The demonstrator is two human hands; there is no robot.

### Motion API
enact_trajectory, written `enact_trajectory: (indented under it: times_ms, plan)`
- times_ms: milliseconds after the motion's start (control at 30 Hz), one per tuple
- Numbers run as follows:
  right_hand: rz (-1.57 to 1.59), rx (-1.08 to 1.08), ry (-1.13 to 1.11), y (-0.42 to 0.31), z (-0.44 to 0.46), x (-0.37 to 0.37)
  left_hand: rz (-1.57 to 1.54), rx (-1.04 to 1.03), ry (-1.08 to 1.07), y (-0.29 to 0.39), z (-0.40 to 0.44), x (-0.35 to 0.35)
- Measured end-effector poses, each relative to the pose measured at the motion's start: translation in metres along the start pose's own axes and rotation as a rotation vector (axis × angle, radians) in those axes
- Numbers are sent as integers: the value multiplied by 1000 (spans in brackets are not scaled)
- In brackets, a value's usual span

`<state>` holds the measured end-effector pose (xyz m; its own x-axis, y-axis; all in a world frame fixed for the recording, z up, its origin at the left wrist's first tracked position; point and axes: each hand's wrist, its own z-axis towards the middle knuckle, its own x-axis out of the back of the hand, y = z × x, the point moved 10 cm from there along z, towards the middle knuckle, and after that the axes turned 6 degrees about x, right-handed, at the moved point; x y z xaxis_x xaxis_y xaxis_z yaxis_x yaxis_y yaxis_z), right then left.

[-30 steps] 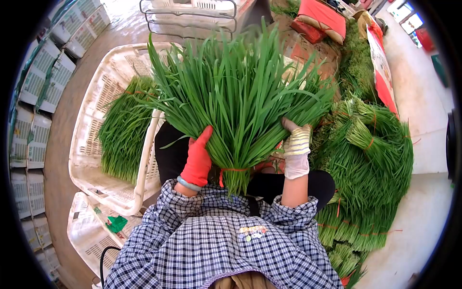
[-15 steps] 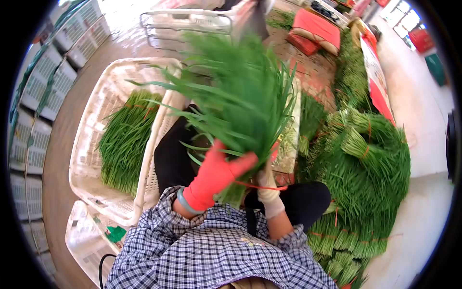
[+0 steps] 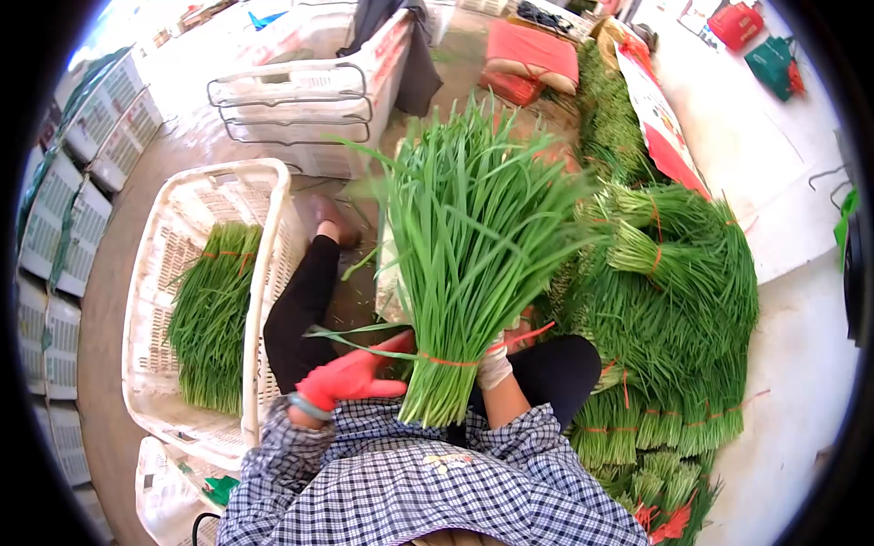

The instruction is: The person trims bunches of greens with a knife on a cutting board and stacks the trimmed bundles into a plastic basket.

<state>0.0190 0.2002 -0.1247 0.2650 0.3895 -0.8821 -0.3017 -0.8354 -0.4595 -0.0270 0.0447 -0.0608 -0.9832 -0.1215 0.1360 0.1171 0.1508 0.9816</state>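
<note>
A big bunch of garlic chives point(image 3: 473, 246) stands in front of my body, leaves fanned upward and cut stalk ends down. A red tie point(image 3: 451, 362) circles its stalks, with a loose end sticking out to the right. My right hand point(image 3: 494, 366), in a pale glove, grips the bunch from its right side; most of its fingers are hidden behind the stalks. Just left of the stalks is my left hand point(image 3: 350, 378) in a red glove, thumb and fingers apart, holding nothing. A stray leaf hangs over that hand.
At my left stands a white plastic crate point(image 3: 259, 300) holding tied chives point(image 3: 214, 318). A large heap of chives point(image 3: 674, 318) lies at my right along the white wall point(image 3: 783, 337). More crates point(image 3: 300, 100) stand ahead, near a red cushion point(image 3: 533, 55). Stacked crates point(image 3: 77, 227) line the far left.
The bunch, tilted and blurred before, is now steadier and more upright, its tie facing me. My left hand has come off the stalks and moved left. The view has shifted.
</note>
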Motion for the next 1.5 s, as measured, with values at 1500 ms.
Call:
enact_trajectory:
  times_ms: [1500]
  plan:
    - [-1382, 452, 213, -173, -12, 1, -1555, -233, 601, -32, 26, 104]
